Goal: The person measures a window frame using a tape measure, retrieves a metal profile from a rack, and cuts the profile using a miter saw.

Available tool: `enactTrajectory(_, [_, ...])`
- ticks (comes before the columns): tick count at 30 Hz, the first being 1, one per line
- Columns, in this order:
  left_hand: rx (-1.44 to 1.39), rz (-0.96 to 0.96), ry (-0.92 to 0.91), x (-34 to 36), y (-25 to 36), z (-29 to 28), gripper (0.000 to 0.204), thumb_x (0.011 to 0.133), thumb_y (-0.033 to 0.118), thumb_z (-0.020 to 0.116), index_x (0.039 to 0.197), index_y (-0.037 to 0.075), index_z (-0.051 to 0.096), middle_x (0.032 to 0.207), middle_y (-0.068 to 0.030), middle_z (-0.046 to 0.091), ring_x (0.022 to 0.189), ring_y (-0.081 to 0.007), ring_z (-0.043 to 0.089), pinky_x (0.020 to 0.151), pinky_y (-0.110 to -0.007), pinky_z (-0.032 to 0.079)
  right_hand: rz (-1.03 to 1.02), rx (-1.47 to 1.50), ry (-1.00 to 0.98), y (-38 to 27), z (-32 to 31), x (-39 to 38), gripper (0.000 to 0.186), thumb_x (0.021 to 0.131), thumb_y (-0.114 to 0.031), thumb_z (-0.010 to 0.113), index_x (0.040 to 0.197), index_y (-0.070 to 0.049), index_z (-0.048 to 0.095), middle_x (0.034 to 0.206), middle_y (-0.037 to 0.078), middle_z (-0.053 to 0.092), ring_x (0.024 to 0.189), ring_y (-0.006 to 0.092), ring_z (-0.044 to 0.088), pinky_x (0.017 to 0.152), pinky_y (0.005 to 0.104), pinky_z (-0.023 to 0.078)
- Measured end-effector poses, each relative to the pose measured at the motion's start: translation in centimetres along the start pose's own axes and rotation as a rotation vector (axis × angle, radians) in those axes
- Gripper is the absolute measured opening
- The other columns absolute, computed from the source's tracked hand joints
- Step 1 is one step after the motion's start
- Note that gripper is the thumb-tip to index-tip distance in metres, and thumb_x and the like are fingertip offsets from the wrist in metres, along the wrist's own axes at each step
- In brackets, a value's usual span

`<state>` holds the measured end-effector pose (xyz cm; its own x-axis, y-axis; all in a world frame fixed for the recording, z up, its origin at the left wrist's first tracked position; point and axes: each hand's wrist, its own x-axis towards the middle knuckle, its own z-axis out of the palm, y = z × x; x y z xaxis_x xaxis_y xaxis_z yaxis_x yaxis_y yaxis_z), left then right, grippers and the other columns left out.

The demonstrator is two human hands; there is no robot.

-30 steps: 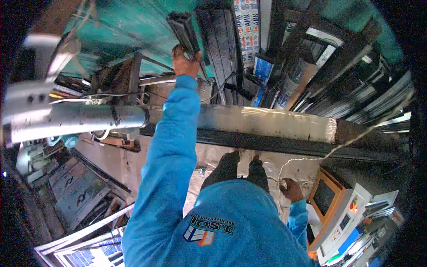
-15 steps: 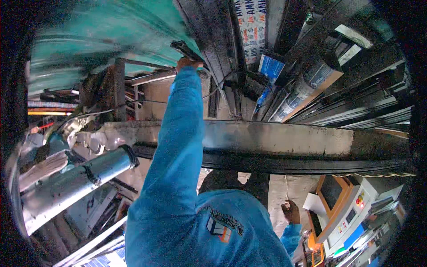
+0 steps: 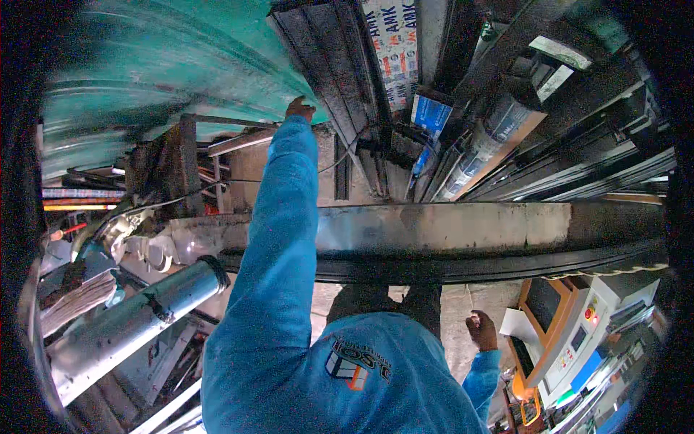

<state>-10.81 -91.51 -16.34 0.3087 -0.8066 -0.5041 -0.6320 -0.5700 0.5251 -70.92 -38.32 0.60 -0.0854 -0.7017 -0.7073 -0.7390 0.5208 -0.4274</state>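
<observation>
Person wears bright blue top (image 3: 289,347), long matching sleeves (image 3: 282,224) – chest logo (image 3: 354,365) of dark lettering (image 3: 370,355) beside dark, white and orange block shape (image 3: 345,370) – plus dark trousers (image 3: 358,300).

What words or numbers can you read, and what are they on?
White strip: large lettering, not copied here.
Blue shirt: dark lettering beside a logo, not copied.
Blue-and-white piece: too small to read.
Grey tube: too blurred.
White control panel: too small.

The left arm (image 3: 283,210) stretches far forward, left hand (image 3: 300,109) foremost; the right hand (image 3: 483,332) hangs low, curled.
</observation>
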Motion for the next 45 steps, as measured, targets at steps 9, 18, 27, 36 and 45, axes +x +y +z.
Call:
enactTrajectory(9, [0.252, 0.105, 0.332, -11.5, 3.1, -3.7, 0.055, 0.082, 0.036, 0.066, 0.126, 0.008, 0.051, 0.120, -0.0170, 0.059, 0.109, -0.0322, 0.057, 0.094, -0.042, 0.046, -0.220, -0.097, -0.053, -0.6, -2.5, 2.3, 0.033, 0.083, -0.025, 0.064, 0.107, -0.003, 0.059, 0.100, 0.021, 0.064, 0.090, 0.0362, 0.063, 0.077, 0.0431, 0.051])
enactTrajectory(18, [-0.379, 0.906, 0.230, -46.6, 9.2, -1.2, 0.029, 0.084, 0.024, 0.067, 0.109, 0.011, 0.061, 0.107, -0.0135, 0.062, 0.104, -0.0314, 0.058, 0.090, -0.041, 0.046, -0.746, -0.384, -0.318, -3.6, -1.8, 10.8, 0.034, 0.081, -0.029, 0.065, 0.103, -0.003, 0.061, 0.096, 0.018, 0.064, 0.086, 0.0333, 0.063, 0.078, 0.0415, 0.051])
enactTrajectory(27, [-0.056, 0.107, -0.028, -69.2, -25.1, 12.2, 0.051, 0.079, 0.047, 0.066, 0.114, 0.010, 0.062, 0.110, -0.0164, 0.063, 0.103, -0.0343, 0.059, 0.091, -0.044, 0.047, -0.931, -0.604, -0.361, -8.5, -0.1, 7.4, 0.035, 0.082, -0.029, 0.065, 0.107, -0.005, 0.061, 0.101, 0.017, 0.062, 0.089, 0.0345, 0.061, 0.079, 0.0457, 0.050])
enactTrajectory(36, [-0.003, -0.285, 0.204, -93.5, -57.4, 31.8, 0.033, 0.091, 0.033, 0.053, 0.116, 0.012, 0.059, 0.107, -0.0076, 0.065, 0.097, -0.0299, 0.063, 0.081, -0.049, 0.051, -0.745, -0.964, -0.442, -15.9, 8.4, -0.6, 0.036, 0.085, -0.027, 0.061, 0.113, -0.004, 0.059, 0.105, 0.021, 0.061, 0.092, 0.0380, 0.058, 0.079, 0.0454, 0.048])
enactTrajectory(45, [-1.065, -0.794, 0.106, -100.8, -55.5, 30.4, 0.045, 0.093, 0.034, 0.037, 0.132, 0.016, 0.049, 0.138, -0.0040, 0.047, 0.111, -0.0318, 0.054, 0.082, -0.055, 0.042, -0.994, -0.888, -0.725, -32.2, 24.7, -12.1, 0.045, 0.087, -0.030, 0.061, 0.120, -0.001, 0.055, 0.113, 0.022, 0.060, 0.104, 0.0341, 0.059, 0.089, 0.0424, 0.046])
